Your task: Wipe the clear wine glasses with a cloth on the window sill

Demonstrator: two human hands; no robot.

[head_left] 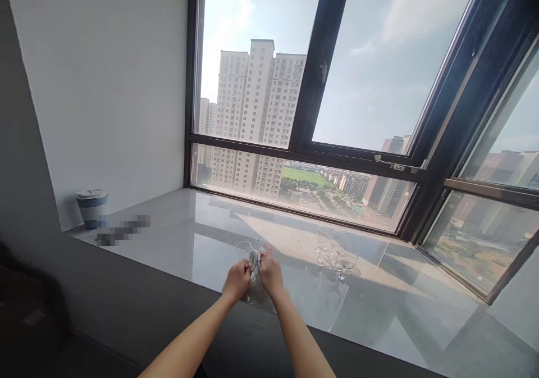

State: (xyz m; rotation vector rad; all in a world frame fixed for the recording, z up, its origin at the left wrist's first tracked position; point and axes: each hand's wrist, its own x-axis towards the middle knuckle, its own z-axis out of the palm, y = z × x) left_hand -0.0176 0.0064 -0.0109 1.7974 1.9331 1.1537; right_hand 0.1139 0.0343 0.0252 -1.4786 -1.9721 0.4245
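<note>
Both my arms reach out over the glossy grey window ledge (177,226). My left hand (237,281) is closed round a clear stemmed glass (244,248), whose rim shows just above the fingers. My right hand (270,274) is closed on a small white cloth (255,258), which is pressed against the glass between the two hands. To the right, several more clear stemmed glasses (334,253) stand together on the ledge, apart from my hands.
A blue and white lidded cup (91,207) stands at the ledge's far left by the white wall. A blurred patch lies beside it. Large dark-framed windows (311,103) run along the back and right. The ledge's dark front edge (138,305) runs under my forearms.
</note>
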